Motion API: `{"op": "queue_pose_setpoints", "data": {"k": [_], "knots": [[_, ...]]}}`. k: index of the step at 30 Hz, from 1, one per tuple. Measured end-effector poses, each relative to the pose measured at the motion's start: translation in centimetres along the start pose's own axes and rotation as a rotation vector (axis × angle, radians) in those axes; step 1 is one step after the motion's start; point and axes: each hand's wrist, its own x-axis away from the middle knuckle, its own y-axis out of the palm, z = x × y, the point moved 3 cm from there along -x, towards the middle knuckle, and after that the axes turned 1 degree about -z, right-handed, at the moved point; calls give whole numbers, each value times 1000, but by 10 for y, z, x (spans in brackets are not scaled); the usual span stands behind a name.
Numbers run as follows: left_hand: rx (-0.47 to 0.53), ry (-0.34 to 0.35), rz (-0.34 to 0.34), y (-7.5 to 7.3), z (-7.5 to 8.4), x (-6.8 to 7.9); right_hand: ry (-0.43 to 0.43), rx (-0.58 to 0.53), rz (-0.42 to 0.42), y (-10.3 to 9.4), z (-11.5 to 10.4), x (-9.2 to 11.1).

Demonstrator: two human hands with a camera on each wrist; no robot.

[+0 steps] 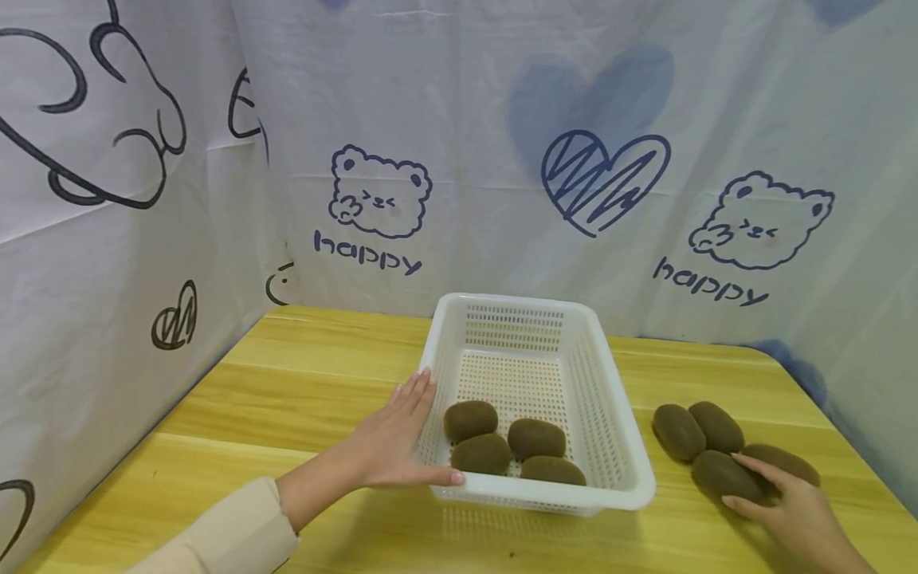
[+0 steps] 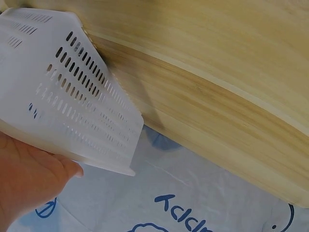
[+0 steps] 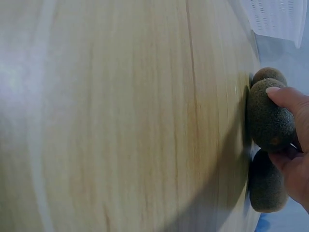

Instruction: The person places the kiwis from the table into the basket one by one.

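A white plastic basket (image 1: 622, 414) stands on the table with several brown kiwis (image 1: 536, 439) lying in its near end. My left hand (image 1: 394, 442) rests at the near left corner of the basket, its fingers straight along the left rim and its thumb on the front rim. To the right of the basket, my right hand (image 1: 798, 510) pinches a kiwi (image 1: 723, 476) between thumb and fingers. Other kiwis (image 1: 677, 432) lie close around that one on the table. In the right wrist view, the held kiwi (image 3: 270, 116) hides part of those behind it.
The wood-grain table (image 1: 315, 391) has its right edge close beyond the loose kiwis. Behind the table hangs a pale cloth (image 1: 488, 239) printed with bears and hearts, and it continues along the left side.
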Motion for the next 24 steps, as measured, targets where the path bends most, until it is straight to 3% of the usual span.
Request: {"op": "queue_pose_setpoints", "data": {"k": [12,20,24], "knots": [[14,-13,-18,0,-1,1,8,-69,-76,-3,-11,1],[3,-13,-22,1,-1,0,34,-131,-74,-6,-24,0],[-5,-12,-21,1,0,0,15,-133,-32,-10,-29,-1]]}}
